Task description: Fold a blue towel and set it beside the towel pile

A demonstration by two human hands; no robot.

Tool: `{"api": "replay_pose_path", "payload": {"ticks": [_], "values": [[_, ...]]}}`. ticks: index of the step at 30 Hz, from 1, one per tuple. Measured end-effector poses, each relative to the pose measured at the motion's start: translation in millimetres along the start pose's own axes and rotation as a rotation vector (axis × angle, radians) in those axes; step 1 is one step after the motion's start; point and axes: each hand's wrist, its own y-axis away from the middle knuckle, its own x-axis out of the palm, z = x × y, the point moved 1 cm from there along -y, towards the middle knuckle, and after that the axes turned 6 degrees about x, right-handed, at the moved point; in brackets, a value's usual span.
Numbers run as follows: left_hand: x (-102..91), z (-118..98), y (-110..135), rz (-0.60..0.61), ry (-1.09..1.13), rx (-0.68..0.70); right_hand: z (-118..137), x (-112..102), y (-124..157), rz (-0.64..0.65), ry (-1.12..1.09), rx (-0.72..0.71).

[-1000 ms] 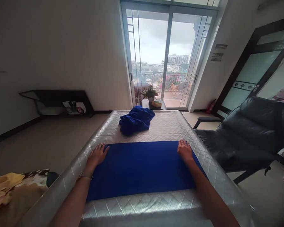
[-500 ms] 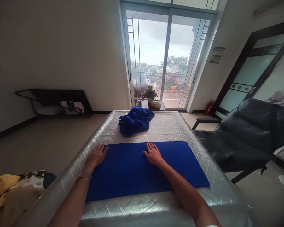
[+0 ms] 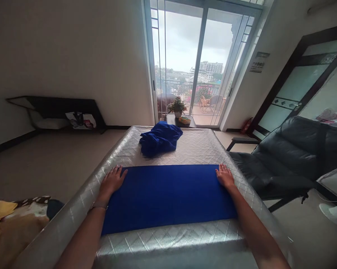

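Note:
A blue cloth (image 3: 168,198) lies flat as a wide rectangle across the silver quilted table cover (image 3: 168,243). My left hand (image 3: 112,181) rests open on its far left corner, fingers stretched out and partly over the silver cover. At the far right corner, my right hand (image 3: 225,175) lies flat and open, with the forearm hiding the cloth's right edge. Beyond the flat cloth, a crumpled blue cloth (image 3: 160,139) sits in a heap near the far end of the table, touched by neither hand.
A black padded chair (image 3: 280,157) stands close along the right side. Piled fabric (image 3: 19,224) is at the lower left. Past the far edge, a small table holds a potted plant (image 3: 178,108) and a tissue pack (image 3: 184,120), in front of a sliding glass door (image 3: 179,45).
My right hand has slid rightward from the middle of the cloth's far edge to its far right corner. My left hand stays at the left corner. The view has shifted slightly.

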Motion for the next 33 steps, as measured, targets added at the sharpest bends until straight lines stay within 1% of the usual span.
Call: {"api": "replay_pose_path", "payload": {"ticks": [2, 3, 7, 9, 11, 13, 15, 18, 20, 22, 23, 26, 28, 29, 31, 33], "values": [[-0.5, -0.2, -0.1, 0.010, 0.004, -0.006, 31.0, -5.7, 16.8, -0.059, -0.018, -0.077], [-0.4, 0.0, -0.2, 0.008, 0.004, -0.006, 51.8, -7.7, 28.5, -0.072, -0.040, -0.150], [1.0, 1.3, -0.2, 0.000, 0.003, -0.005, 144.5, -6.8, 89.4, -0.022, -0.206, -0.501], [1.8, 2.1, 0.0, 0.004, 0.002, 0.003, 180.0, -1.8, 117.9, 0.007, -0.281, -0.625], [2.4, 2.9, 0.1, -0.001, -0.004, 0.012, 199.9, 4.6, 137.4, 0.056, -0.319, -0.675], [2.8, 3.6, 0.1, -0.004, -0.009, 0.018, 203.0, 10.0, 145.9, 0.103, -0.327, -0.674], [3.3, 4.1, -0.2, -0.012, -0.008, 0.024, 191.6, 13.1, 145.0, 0.127, -0.314, -0.643], [4.5, 4.5, -1.2, -0.026, 0.009, 0.022, 154.0, 13.6, 132.9, 0.121, -0.261, -0.562], [4.8, 4.2, -1.5, -0.033, 0.018, 0.016, 119.0, 13.0, 121.7, 0.113, -0.207, -0.476], [2.8, 2.8, -0.5, -0.066, 0.021, 0.027, 78.7, 12.9, 110.4, 0.109, -0.142, -0.354], [0.4, 1.5, 0.8, -0.102, 0.021, 0.039, 57.6, 13.1, 105.3, 0.107, -0.105, -0.283], [-11.9, -6.4, 7.9, -0.274, 0.031, 0.066, -2.3, 15.6, 93.5, 0.089, -0.020, -0.086], [-21.0, -17.8, 14.8, -0.356, 0.047, 0.084, -32.3, 18.7, 89.3, 0.072, -0.016, -0.019], [-24.6, -26.5, 18.8, -0.370, 0.059, 0.099, -42.9, 20.6, 88.1, 0.064, -0.023, -0.010], [-28.0, -51.0, 28.9, -0.340, 0.094, 0.138, -55.1, 24.6, 86.9, 0.052, -0.037, -0.016], [-26.0, -84.0, 43.9, -0.234, 0.141, 0.213, -58.6, 27.7, 86.4, 0.042, -0.045, -0.028]]}}
